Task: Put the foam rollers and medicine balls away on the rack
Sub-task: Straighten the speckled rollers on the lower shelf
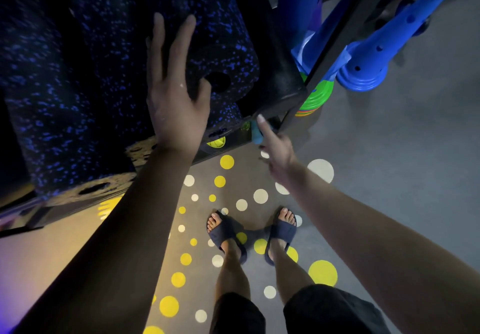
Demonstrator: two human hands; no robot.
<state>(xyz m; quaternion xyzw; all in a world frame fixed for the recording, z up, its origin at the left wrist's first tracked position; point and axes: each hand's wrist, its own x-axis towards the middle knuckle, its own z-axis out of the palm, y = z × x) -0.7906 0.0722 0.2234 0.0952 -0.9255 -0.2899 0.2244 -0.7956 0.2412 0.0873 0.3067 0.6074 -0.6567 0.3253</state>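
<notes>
Black, blue-flecked foam rollers (65, 99) lie side by side on top shelf of rack (280, 92), ends toward the person. Visible ends show a centre hole. More roller ends show on shelf below, lit yellowish. Rightmost roller (231, 42) sits near shelf's R corner.

L hand (176, 99) rests on this roller. Grip spread, fingers straight and flat along its top, thumb by the end hole.

R hand (278, 149) is lower, at rack's front R corner. Forefinger (261, 120) is straight, tip at shelf edge. Other fingers tucked under; cannot tell if grip holds anything.

Small teal item (257, 136) just beside that forefinger, partly hidden, type unclear. Yellow-green round item (216, 142) under shelf edge, mostly hidden; cannot confirm as medicine ball.

Blue cones (376, 55) w/ holes sit tilted, R of rack post. Stack of green discs (315, 97) lies below them, near the corner.

Floor (402, 164) is grey w/ yellow and white dots. Person stands close to rack in dark slides (226, 232) and dark shorts.
</notes>
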